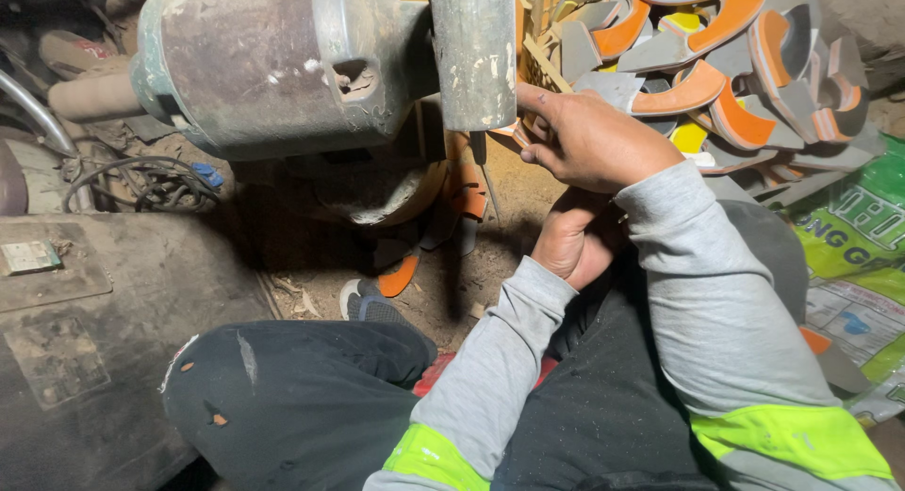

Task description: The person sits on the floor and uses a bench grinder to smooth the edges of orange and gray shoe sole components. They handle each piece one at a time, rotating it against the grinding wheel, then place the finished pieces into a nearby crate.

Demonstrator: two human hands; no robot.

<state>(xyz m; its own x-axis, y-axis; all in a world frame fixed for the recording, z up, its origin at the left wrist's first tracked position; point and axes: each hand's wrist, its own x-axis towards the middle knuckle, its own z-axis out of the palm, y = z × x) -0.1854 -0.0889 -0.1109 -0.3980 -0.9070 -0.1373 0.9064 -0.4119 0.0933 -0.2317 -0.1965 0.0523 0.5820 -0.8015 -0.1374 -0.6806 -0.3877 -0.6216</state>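
Observation:
My right hand (589, 138) reaches forward to the edge of a woven basket (539, 62), with thumb and fingers curled close together beside a vertical metal shaft (471, 53). What the fingers pinch is hidden. My left hand (568, 241) lies curled on my lap, partly covered by my right forearm, and its palm does not show. Both arms wear grey sleeves with yellow-green bands. A pile of curved orange-and-grey pieces (716, 76) fills the basket and spreads to the right of my right hand.
A large rusty metal machine drum (255, 62) looms at the top left, above a dirt floor (311, 265) with more orange pieces (401, 274). Cables (141, 180) lie at the left by a dark dusty casing (85, 359). A green printed sack (853, 237) sits at the right.

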